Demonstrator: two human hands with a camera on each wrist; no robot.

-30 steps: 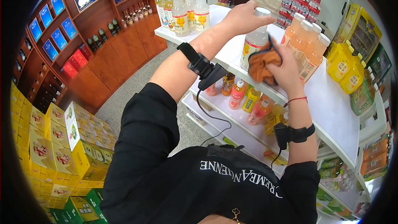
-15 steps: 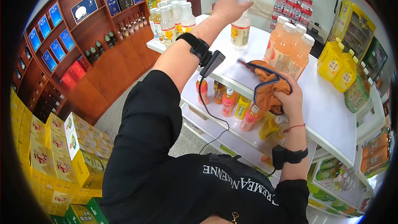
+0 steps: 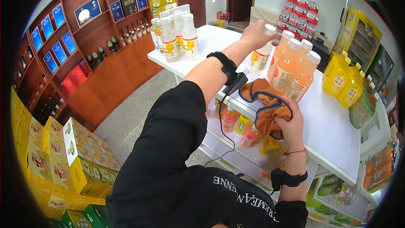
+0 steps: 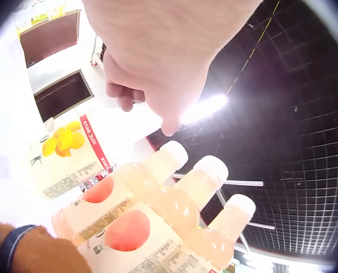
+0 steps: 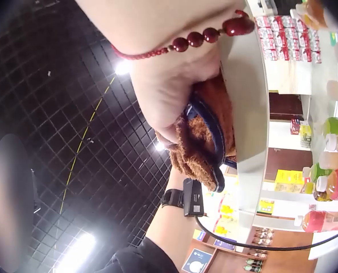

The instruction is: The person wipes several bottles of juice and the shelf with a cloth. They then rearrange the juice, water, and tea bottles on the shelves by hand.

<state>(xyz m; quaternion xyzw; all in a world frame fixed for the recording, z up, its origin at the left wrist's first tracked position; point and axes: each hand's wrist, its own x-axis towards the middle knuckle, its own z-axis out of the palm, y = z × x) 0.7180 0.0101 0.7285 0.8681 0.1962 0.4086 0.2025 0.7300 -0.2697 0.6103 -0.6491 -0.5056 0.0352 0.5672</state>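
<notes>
My left hand (image 3: 256, 34) grips the white-capped top of a clear bottle (image 3: 258, 62) with a yellow-fruit label. This bottle stands upright on the white shelf top (image 3: 219, 38), just left of several peach-coloured drink bottles (image 3: 282, 74). In the left wrist view, its label (image 4: 66, 149) shows below the hand, while glare washes out the neck. A brown cloth (image 3: 270, 107) with dark blue edging is bunched in my right hand (image 3: 292, 124), thumb pressed on it. The cloth hangs over the shelf's front edge, in front of the peach-coloured bottles.
More clear bottles (image 3: 171, 44) with yellow-fruit labels are grouped at the shelf's left end. Yellow jugs (image 3: 348, 84) stand to the right. Coloured drinks (image 3: 230, 118) fill the tier below. Stacked yellow cartons (image 3: 50, 152) are at lower left, and a cable (image 3: 228, 135) hangs from the left wrist.
The clear bottle was beside the cloth, then farther back and left on the shelf top; now my left hand has it close to the peach-coloured bottles. My right hand still holds the cloth.
</notes>
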